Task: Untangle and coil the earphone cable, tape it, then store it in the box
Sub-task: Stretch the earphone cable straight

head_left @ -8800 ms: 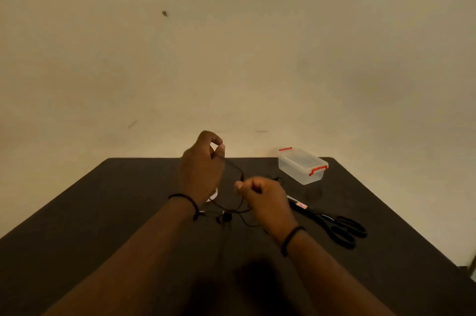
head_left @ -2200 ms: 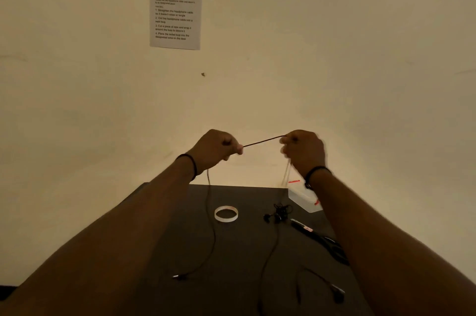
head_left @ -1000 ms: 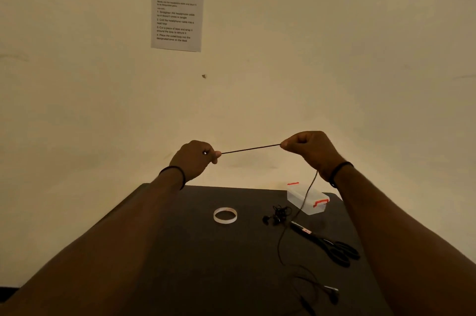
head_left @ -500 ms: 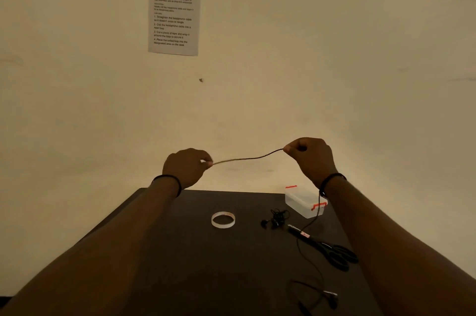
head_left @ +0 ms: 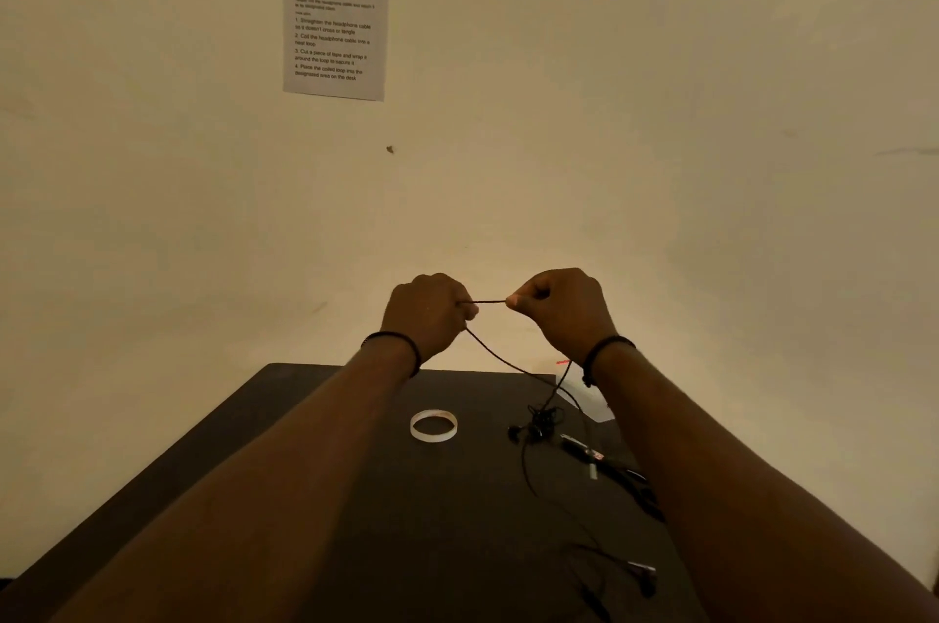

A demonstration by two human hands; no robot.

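Both hands are raised above the dark table [head_left: 315,495], and the left hand [head_left: 427,315] and the right hand [head_left: 564,307] each pinch the black earphone cable [head_left: 490,302] with curled fingers, so a short piece is stretched straight between them. From the left hand the cable hangs down to a small tangle [head_left: 538,424] on the table, near the tape roll [head_left: 433,426] and the scissors [head_left: 609,465]. The clear box [head_left: 584,394] stands at the far right of the table, mostly hidden behind the right wrist.
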